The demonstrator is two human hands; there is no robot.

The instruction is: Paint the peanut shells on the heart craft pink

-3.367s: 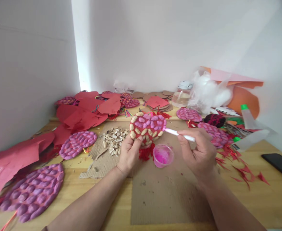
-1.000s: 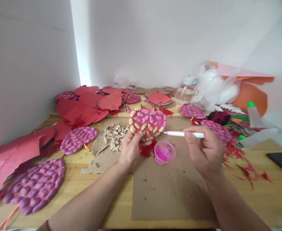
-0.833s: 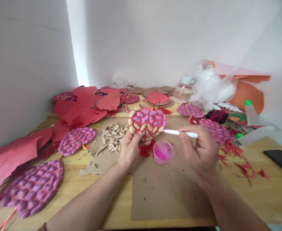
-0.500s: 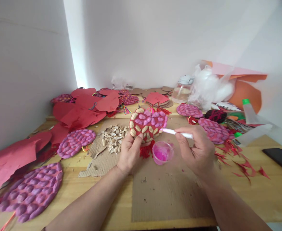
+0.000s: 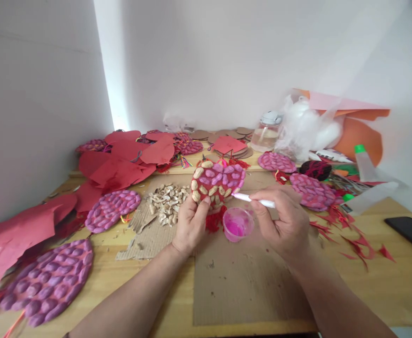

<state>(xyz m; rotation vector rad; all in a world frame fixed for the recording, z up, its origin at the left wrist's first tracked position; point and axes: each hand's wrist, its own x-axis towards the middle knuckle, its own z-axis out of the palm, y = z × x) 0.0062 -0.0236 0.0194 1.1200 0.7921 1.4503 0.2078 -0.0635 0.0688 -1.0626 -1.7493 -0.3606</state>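
Note:
My left hand (image 5: 189,224) holds up a red heart-shaped card (image 5: 217,181) covered with peanut shells, the upper ones painted pink, the lower ones bare, with a red tassel hanging below it. My right hand (image 5: 284,223) grips a white brush (image 5: 254,200) whose tip touches the heart's lower right edge. Just under the heart, between both hands, a small clear cup of pink paint (image 5: 238,224) stands on a sheet of brown cardboard (image 5: 248,281).
A pile of loose peanut shells (image 5: 166,202) lies left of the heart. Finished pink-painted hearts (image 5: 113,209) and red paper cut-outs (image 5: 121,162) spread across the left. A jar (image 5: 266,137), white stuffing, glue bottles (image 5: 364,164) and a black phone (image 5: 408,234) sit to the right.
The brush tip moved from beside the heart down to its lower right edge, and my right hand came closer to the left. The heart tilted slightly.

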